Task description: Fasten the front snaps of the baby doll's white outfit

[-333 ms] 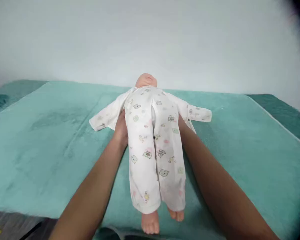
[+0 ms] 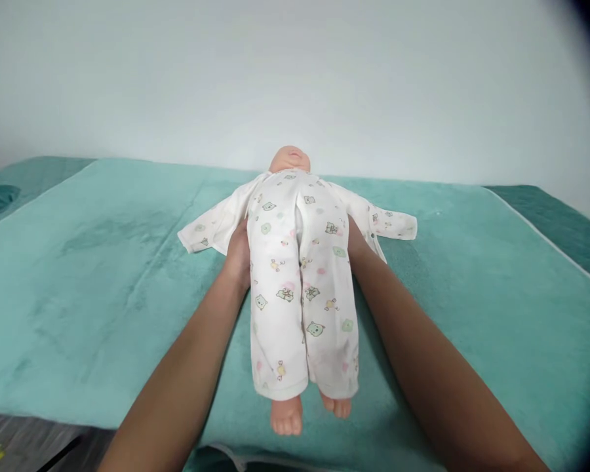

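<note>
A baby doll in a white printed sleepsuit lies on its back on a teal towel, head away from me, bare feet toward me. My left hand grips the doll's torso on its left side, fingers tucked under the body. Pressed against the other side, my right hand is mostly hidden behind the sleepsuit. The empty sleeves spread out flat to both sides.
The teal towel covers a darker green surface that shows at the right and far left. A pale wall rises behind. The towel's near edge drops to a grey floor at bottom left.
The doll has shifted slightly away from me, its feet now higher in view. Both hands stay at its sides.
</note>
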### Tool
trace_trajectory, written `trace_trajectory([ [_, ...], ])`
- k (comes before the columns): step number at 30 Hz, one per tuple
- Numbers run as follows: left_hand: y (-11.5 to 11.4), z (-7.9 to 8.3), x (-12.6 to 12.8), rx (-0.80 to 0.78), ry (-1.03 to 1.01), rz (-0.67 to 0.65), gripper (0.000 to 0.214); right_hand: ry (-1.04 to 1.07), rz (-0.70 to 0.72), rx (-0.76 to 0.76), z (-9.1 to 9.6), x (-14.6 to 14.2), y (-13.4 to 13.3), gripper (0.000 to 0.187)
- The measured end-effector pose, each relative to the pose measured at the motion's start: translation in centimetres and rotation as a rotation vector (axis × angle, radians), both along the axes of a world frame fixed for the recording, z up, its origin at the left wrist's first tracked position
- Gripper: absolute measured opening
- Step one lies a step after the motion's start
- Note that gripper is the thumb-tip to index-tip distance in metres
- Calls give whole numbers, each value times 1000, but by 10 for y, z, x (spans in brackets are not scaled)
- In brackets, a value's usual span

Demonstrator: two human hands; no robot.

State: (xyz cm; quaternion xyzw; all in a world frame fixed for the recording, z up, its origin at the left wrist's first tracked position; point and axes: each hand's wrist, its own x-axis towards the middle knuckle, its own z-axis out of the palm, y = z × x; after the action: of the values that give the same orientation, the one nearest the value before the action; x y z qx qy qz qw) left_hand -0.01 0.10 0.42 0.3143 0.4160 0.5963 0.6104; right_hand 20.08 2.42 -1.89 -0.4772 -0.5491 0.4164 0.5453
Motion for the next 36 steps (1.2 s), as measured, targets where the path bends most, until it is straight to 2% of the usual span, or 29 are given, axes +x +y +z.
trace_trajectory([
  [6, 0, -8, -3, -2, 45, -31, 28, -32, -99, -36, 6, 0, -7, 21],
  [9, -1, -10, -5, 21, 50, -11, 32, -8, -157, -23, 2, 0, -14, 27],
  [12, -12, -14, -9, 111, 137, 16, 35, 79, -208, 23, -2, -2, -35, 37],
  [14, -29, -19, -15, 171, 187, 35, 38, 79, -237, 101, -3, -6, -62, 37],
  [16, -56, -28, -25, 184, 215, 70, 40, -25, -221, 215, -2, -10, -99, 38],
  [19, -110, -41, -43, 158, 281, 129, 37, -272, -81, 380, -3, -18, -162, 40],
  [22, -168, -50, -56, 149, 418, 79, 29, -476, 63, 503, -10, -27, -216, 42],
  [24, -199, -52, -58, 223, 547, 7, 29, -552, 81, 530, -19, -37, -240, 44],
  [27, -223, -54, -50, 366, 760, -42, 36, -617, -44, 531, -32, -53, -258, 41],
  [30, -227, -53, -41, 397, 874, -16, 26, -676, -196, 544, -37, -68, -261, 33],
  [32, -227, -52, -39, 383, 867, 1, 14, -719, -254, 546, -35, -74, -259, 26],
  [36, -232, -45, -41, 328, 678, 17, 5, -768, -278, 530, -20, -77, -256, 14],
])
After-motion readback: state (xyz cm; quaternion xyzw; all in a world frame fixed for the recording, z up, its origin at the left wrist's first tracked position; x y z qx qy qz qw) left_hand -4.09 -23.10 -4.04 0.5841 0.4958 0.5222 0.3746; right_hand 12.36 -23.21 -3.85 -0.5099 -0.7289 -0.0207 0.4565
